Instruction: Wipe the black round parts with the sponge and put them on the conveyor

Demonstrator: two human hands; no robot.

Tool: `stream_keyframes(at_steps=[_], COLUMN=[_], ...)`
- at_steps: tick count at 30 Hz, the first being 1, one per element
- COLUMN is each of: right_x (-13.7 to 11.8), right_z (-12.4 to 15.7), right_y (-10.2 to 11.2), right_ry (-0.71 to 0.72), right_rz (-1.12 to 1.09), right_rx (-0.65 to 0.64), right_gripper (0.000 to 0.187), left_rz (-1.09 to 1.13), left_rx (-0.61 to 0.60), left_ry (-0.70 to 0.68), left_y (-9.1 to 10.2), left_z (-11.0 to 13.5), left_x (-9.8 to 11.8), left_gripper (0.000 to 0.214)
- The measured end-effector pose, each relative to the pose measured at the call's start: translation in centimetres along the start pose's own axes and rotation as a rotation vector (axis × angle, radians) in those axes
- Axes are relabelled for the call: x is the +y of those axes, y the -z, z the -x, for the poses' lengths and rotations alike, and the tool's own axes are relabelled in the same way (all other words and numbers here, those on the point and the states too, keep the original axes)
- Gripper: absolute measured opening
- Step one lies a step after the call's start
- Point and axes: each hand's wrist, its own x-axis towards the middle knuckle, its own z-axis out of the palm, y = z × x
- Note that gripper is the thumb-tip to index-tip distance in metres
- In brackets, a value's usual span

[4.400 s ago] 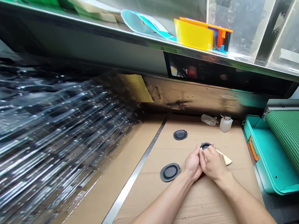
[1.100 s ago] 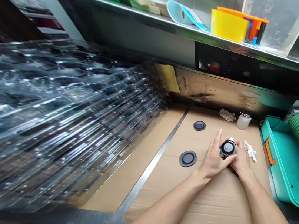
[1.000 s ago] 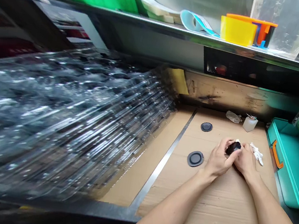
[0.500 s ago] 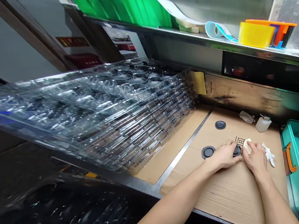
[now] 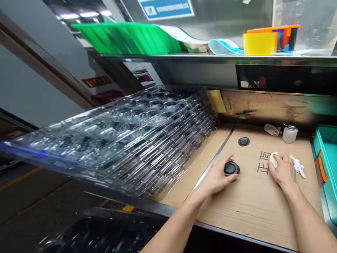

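Note:
My left hand [image 5: 217,177] grips a black round part [image 5: 231,168] and holds it low over the cardboard sheet [image 5: 249,198], near the metal strip. Whether a second disc lies under the part is hidden by my fingers. My right hand [image 5: 281,171] rests further right on the cardboard, its fingers closed on a cream pad [image 5: 273,158]. A white cloth [image 5: 298,166] lies just right of that hand. Another dark disc [image 5: 244,141] lies flat further back.
A tall slanted stack of clear plastic trays [image 5: 129,137] fills the left. A small white bottle [image 5: 289,134] and crumpled plastic [image 5: 272,129] stand at the back. A teal tray [image 5: 333,180] borders the right. The shelf above carries a green bin [image 5: 127,38] and a yellow box [image 5: 260,42].
My hands have parted: the left one carried the black round part leftward to where a disc lay, while the right one stayed with the cream pad. The view turned left.

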Motion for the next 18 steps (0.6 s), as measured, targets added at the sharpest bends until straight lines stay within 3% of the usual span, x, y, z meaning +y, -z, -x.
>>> stream_keyframes(at_steps=[4, 11, 18], right_x=[0.1, 0.2, 0.0], right_z=[0.1, 0.0, 0.1], right_y=[-0.2, -0.3, 0.0], right_ry=[0.001, 0.008, 0.001], right_rz=[-0.008, -0.019, -0.023], right_rx=[0.008, 0.013, -0.006], right_gripper=[0.032, 0.031, 0.031], left_rz=[0.024, -0.091, -0.015], left_rx=[0.011, -0.009, -0.126], left_ry=[0.074, 0.009, -0.087], left_y=[-0.2, -1.6, -0.3], left_z=[0.2, -1.0, -2.1], left_x=[-2.9, -2.1, -3.8], left_gripper=[0.081, 0.08, 0.081])
